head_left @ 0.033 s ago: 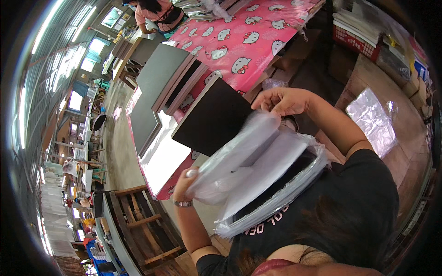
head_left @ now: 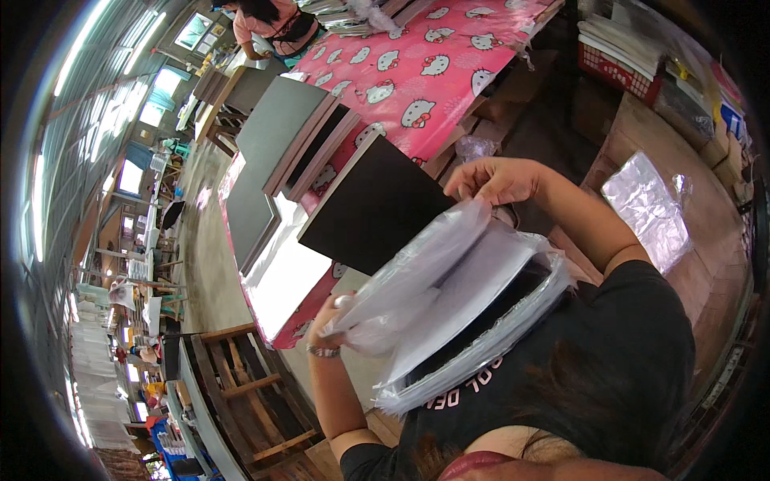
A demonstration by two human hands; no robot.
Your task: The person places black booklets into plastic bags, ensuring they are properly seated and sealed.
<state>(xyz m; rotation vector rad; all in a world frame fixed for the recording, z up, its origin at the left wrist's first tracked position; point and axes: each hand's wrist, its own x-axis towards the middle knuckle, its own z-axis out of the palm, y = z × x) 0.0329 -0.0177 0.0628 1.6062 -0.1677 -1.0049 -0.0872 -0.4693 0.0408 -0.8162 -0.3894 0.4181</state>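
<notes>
Clear plastic film [head_left: 417, 264] stretches between my two hands in front of my chest. My left hand [head_left: 329, 321] is closed on its lower left edge; a metal band circles that wrist. At the upper right corner, my right hand [head_left: 497, 180] pinches the film between thumb and fingers. Behind the film, against my body, are a white sheet [head_left: 457, 313] and a dark flat panel wrapped in plastic [head_left: 481, 341]. Just beyond the film, a black square panel [head_left: 377, 204] lies tilted at the table's near edge.
The table's pink printed cover [head_left: 449, 88] carries a stack of grey panels [head_left: 281, 128] and a white sheet [head_left: 285, 280]. A wooden pallet [head_left: 249, 389] stands lower left. Silvery plastic [head_left: 646, 212] lies at right, below a red crate [head_left: 618, 72]. Another person [head_left: 269, 28] stands at the far end.
The film's upper edge is drawn straighter between my hands. Both hands have shifted slightly to the right. The panels on the table have stayed put.
</notes>
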